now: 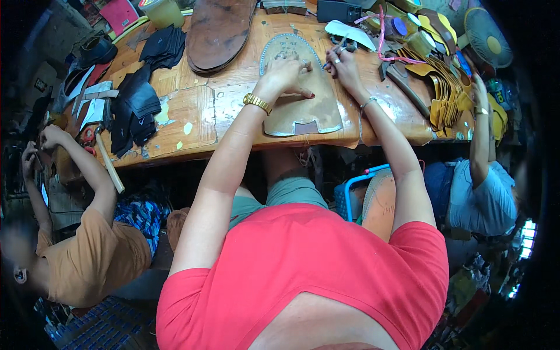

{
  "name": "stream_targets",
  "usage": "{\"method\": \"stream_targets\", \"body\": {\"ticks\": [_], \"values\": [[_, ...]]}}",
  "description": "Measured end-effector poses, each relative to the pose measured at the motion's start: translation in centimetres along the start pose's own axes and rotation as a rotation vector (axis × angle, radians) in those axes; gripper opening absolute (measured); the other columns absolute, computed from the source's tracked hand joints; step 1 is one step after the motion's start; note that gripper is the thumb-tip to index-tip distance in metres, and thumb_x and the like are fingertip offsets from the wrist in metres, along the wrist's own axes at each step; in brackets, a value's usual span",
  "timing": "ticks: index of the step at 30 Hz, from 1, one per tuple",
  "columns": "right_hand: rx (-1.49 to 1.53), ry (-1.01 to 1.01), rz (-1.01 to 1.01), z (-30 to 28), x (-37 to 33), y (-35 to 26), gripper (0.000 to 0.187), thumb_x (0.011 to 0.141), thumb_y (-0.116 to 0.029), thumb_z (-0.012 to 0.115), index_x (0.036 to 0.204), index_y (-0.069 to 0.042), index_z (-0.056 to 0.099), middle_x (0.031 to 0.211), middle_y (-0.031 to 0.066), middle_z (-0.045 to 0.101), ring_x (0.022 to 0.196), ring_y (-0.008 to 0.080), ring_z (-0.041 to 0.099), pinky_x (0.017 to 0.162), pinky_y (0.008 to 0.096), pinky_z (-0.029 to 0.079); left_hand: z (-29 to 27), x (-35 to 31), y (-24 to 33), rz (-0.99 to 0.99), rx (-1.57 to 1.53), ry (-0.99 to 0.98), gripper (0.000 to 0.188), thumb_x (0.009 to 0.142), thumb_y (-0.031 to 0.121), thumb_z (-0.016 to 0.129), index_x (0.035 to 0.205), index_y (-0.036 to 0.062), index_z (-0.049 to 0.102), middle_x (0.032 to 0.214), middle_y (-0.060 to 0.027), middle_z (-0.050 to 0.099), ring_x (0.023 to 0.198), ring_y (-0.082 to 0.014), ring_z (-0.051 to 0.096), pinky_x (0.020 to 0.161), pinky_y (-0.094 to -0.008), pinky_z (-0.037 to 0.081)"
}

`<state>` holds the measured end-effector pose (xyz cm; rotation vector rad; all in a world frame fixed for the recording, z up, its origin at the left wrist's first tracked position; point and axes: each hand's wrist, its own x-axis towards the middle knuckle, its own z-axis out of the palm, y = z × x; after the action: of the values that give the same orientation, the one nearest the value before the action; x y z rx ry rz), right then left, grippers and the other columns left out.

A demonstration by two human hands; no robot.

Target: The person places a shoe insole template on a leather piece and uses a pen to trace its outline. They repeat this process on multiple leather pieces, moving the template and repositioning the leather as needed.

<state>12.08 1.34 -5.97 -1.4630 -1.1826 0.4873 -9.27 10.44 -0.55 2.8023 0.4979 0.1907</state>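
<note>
A tan pattern piece (315,114), rounded at the far end, with a dotted pale border and a notch at its near edge, lies on a brown sheet of leather (350,129) at the table's front. My left hand (286,77) rests on the pattern with its fingers spread and thumb stretched to the right. At the pattern's right edge, my right hand (345,65) is closed round a slim pen-like tool (343,42), its lower end pointing toward that edge. The tool's exact kind is hard to make out.
Brown leather pieces (219,35) lie behind my left hand, stacks of black pieces (135,105) farther left. Yellow curved straps (446,96), jars (421,44) and a fan (489,38) crowd the right. A wooden-handled hammer (109,163) overhangs the left edge. People sit on both sides.
</note>
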Motion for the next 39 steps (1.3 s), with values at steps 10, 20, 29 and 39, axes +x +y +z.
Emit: {"method": "stream_targets", "body": {"ticks": [10, 20, 29, 39], "values": [[-0.169, -0.024, -0.102, 0.7, 0.8, -0.2, 0.021, 0.098, -0.015, 0.051, 0.091, 0.003, 0.059, 0.073, 0.0136, 0.063, 0.064, 0.0184, 0.062, 0.057, 0.0322, 0.047, -0.5, 0.6, -0.3, -0.005, 0.033, -0.053, 0.082, 0.056, 0.062, 0.080, 0.123, 0.0208, 0.058, 0.123, -0.0159, 0.057, 0.114, -0.0360, 0.055, 0.097, -0.0428, 0.042], [-0.375, 0.015, -0.397, 0.6, 1.8, 0.7, 0.022, 0.099, -0.019, 0.052, 0.092, 0.001, 0.058, 0.073, 0.0080, 0.062, 0.061, 0.0132, 0.057, 0.055, 0.0295, 0.046, -0.6, 1.6, -0.2, -0.015, 0.130, -0.088, 0.098, 0.049, 0.070, 0.079, 0.131, 0.0218, 0.056, 0.126, -0.0149, 0.055, 0.113, -0.0356, 0.056, 0.095, -0.0426, 0.046], [-0.371, 0.048, -0.369, 1.7, 2.0, -0.4, 0.022, 0.099, -0.018, 0.052, 0.092, 0.001, 0.060, 0.073, 0.0079, 0.062, 0.064, 0.0120, 0.060, 0.056, 0.0304, 0.046, -0.4, 1.5, -0.5, -0.025, 0.127, -0.076, 0.100, 0.047, 0.070, 0.080, 0.133, 0.0264, 0.055, 0.130, -0.0142, 0.054, 0.116, -0.0357, 0.055, 0.097, -0.0437, 0.045], [-0.154, 0.067, -0.160, 1.7, 2.6, -0.1, 0.020, 0.098, -0.015, 0.052, 0.093, 0.003, 0.059, 0.071, 0.0060, 0.062, 0.060, 0.0118, 0.058, 0.053, 0.0303, 0.047, -0.7, 2.1, -0.5, -0.001, 0.110, -0.121, 0.096, 0.051, 0.069, 0.078, 0.132, 0.0243, 0.055, 0.124, -0.0163, 0.059, 0.114, -0.0350, 0.056, 0.099, -0.0423, 0.042]]}}
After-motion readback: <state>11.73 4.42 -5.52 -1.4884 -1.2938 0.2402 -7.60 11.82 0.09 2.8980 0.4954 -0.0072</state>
